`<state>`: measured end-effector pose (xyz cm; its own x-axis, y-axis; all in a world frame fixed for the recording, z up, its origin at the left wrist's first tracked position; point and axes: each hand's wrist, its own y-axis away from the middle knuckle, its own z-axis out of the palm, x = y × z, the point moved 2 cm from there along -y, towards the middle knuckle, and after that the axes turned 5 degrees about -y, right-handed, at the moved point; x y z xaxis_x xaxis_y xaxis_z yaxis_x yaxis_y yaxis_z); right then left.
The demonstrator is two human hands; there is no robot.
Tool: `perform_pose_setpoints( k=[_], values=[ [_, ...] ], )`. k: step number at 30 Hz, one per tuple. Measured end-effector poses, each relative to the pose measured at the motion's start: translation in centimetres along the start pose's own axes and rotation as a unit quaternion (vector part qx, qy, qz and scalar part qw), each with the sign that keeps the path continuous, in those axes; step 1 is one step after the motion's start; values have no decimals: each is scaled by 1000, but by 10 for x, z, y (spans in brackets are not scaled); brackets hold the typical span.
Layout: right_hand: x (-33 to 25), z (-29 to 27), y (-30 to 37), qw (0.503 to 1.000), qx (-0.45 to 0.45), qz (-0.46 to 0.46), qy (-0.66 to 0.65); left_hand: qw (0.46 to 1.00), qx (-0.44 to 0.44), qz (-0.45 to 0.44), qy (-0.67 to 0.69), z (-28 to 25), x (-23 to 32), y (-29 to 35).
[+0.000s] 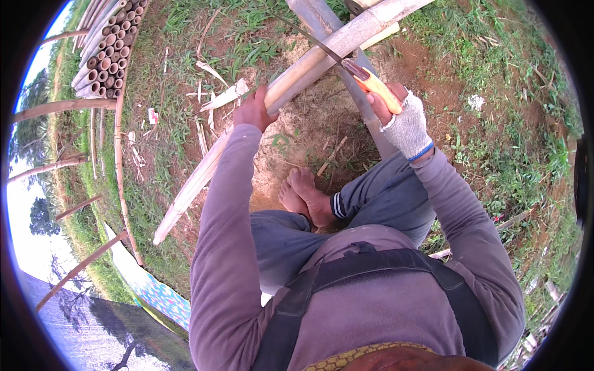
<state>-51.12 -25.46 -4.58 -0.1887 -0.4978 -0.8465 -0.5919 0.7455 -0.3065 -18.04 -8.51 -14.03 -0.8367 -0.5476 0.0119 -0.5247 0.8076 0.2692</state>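
Observation:
A pale bamboo pole [199, 179] slants from the upper right down to the lower left across my front. My left hand [254, 111] is bare and closed round it near its middle. In my right hand [402, 117], which wears a white fingerless glove with a blue edge, is the orange handle of a hand saw [377, 85]. Its thin dark blade crosses the pole and points to the upper left; whether it has cut into the bamboo I cannot tell. Beneath the pole, a grey supporting pole [366, 106] runs at a steep angle.
Stacked bamboo lengths [111, 59] show their cut ends at the upper left, by a rail of thin poles [119, 148]. Pale bamboo shavings [226, 96] lie on the grass and bare soil. My bare feet [305, 195] are crossed below the pole. A patterned sheet [151, 290] lies lower left.

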Motion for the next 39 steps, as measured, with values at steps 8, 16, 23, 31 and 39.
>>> perform_pose_setpoints(
  k=[8, 16, 23, 31, 39],
  values=[
    [11, -40, 67, 999, -21, -25, 41, 1000, -5, -4, -15, -4, 0, 2],
    [5, 18, -3, 1000, 14, -10, -12, 982, 132, 133, 30, 3, -17, 20],
    [4, 22, 6, 999, 30, 11, 19, 978, 96, 177, -63, -1, -26, 92],
    [43, 37, 17, 997, 47, 56, -33, 958, 213, 190, -21, 21, -25, 73],
    [22, 43, 13, 996, 35, 64, -44, 1000, 26, 0, 4, 2, 3, 3]
  ],
)
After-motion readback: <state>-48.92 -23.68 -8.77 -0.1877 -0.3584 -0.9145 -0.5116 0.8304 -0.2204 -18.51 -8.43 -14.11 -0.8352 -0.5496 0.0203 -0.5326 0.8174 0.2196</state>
